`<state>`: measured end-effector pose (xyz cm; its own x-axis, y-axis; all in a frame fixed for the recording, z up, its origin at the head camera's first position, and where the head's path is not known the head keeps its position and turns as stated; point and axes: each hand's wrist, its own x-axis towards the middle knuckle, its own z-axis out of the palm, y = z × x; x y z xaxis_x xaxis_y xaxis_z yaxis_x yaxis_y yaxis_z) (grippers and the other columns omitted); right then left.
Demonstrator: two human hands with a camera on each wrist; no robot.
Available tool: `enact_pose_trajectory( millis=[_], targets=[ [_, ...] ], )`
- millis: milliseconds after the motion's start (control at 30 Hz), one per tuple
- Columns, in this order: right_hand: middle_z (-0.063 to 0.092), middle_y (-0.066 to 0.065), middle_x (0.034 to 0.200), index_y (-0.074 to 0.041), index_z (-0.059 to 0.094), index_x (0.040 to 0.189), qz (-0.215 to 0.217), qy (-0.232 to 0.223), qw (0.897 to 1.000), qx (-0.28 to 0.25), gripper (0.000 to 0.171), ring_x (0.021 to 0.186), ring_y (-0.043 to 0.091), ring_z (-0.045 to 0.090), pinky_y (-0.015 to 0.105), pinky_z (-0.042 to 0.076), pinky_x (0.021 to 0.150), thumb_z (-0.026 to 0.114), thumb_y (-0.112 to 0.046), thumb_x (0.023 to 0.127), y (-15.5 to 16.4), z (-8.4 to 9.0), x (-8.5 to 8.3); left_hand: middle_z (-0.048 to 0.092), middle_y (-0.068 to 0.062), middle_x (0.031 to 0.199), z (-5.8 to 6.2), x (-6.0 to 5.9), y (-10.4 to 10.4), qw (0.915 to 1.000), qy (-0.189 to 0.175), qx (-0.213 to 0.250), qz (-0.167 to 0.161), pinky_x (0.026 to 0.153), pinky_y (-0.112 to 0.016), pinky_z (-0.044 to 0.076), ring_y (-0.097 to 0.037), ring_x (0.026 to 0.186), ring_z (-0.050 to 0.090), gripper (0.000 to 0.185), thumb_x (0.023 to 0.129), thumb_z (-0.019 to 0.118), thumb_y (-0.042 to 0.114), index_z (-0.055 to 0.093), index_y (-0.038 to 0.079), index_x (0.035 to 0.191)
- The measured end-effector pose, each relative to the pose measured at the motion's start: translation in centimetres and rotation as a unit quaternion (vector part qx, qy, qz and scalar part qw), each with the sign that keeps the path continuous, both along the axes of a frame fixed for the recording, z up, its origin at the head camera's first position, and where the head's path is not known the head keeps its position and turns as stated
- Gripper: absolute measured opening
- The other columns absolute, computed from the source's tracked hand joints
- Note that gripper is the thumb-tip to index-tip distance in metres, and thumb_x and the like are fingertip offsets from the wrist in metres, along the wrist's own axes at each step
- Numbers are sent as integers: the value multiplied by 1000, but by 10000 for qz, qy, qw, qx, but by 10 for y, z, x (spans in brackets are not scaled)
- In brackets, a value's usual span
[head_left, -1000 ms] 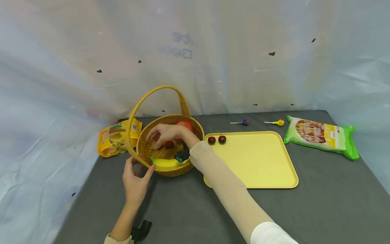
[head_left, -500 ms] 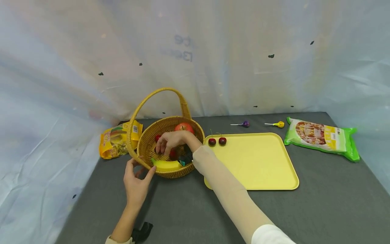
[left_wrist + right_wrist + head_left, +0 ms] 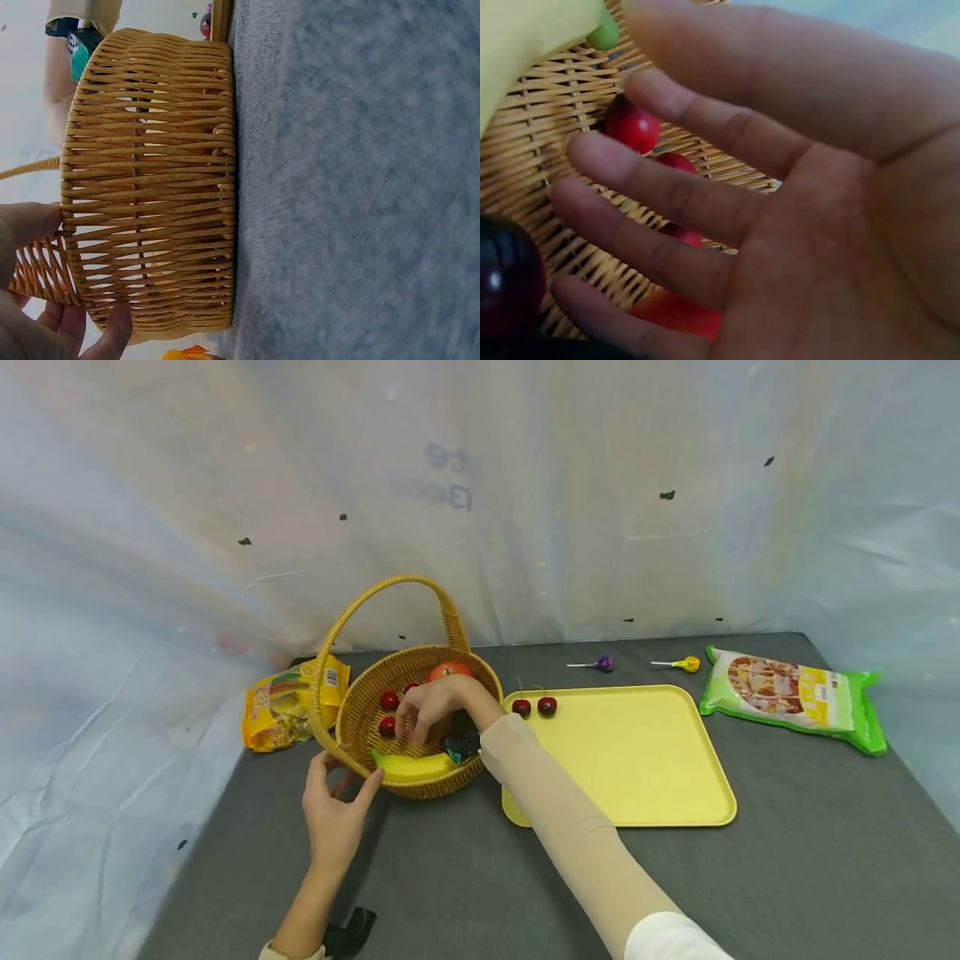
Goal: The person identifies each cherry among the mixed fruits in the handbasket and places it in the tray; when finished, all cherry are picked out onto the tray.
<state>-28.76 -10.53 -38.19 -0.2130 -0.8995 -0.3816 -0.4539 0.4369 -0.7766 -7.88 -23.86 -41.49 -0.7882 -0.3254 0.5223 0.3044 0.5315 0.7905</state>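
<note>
My left hand (image 3: 336,810) grips the near left rim of the wicker basket (image 3: 363,689), by the foot of its arched handle; in the left wrist view, fingers and thumb hold the woven edge. My right hand (image 3: 433,706) reaches down inside the basket. In the right wrist view its fingers are loosely spread and the palm holds nothing. Around it lie several red cherries (image 3: 388,700), a banana (image 3: 412,767) along the near wall, and a larger red fruit (image 3: 450,670) at the back. A dark round fruit (image 3: 510,266) sits beyond the fingertips in the right wrist view.
Right of the basket lies a yellow tray (image 3: 630,760) with two cherries (image 3: 534,707) at its far left corner. Behind it are a purple lollipop (image 3: 603,664) and a yellow lollipop (image 3: 688,665). A green food bag (image 3: 787,697) lies far right; a yellow bag (image 3: 285,702) stands left.
My right hand has moved rightward and slightly nearer within the basket, and more cherries show on the left side. The left hand has stayed on the rim.
</note>
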Motion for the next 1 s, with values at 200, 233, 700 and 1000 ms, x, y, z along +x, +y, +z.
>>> enact_pose_trajectory(
  millis=[200, 233, 700, 1000],
  targets=[
    [61, 5, 128, -6, 66, 128, 152, 499, 9979, 372, 39, 111, 16, 56, 32, 53, 94, 74, -19, 92, -2, 6, 3, 54, -30, 114, -1, 1, -2, 10000, 18, -9, -17, 85, -21, 55, -28, 105, 52, 50, 80, 77, -12, 54, -10, 124],
    [60, 4, 127, -7, 67, 128, 192, 497, 9976, 446, 39, 111, 16, 56, 32, 53, 93, 74, -20, 92, -3, 7, 4, 54, -30, 114, -1, 1, -2, 10000, 15, -8, -16, 85, -22, 55, -28, 104, 52, 49, 80, 77, -12, 54, -10, 124],
    [67, 11, 114, -3, 69, 118, 237, -555, 9966, 570, 29, 94, 20, 65, 32, 59, 79, 72, 1, 90, 1, 3, 5, 55, -30, 114, 0, 0, 0, 10000, 18, -83, 14, 84, -21, 55, -27, 104, 53, 48, 80, 77, -12, 54, -11, 123],
    [68, 11, 104, 2, 71, 110, 348, -425, 9905, -1264, 20, 81, 20, 61, 43, 57, 81, 70, 3, 90, 26, 9, -1, 55, -25, 116, -1, 0, 0, 10000, -18, -25, -9, 84, -22, 56, -28, 106, 53, 48, 81, 76, -11, 54, -10, 124]
  ],
)
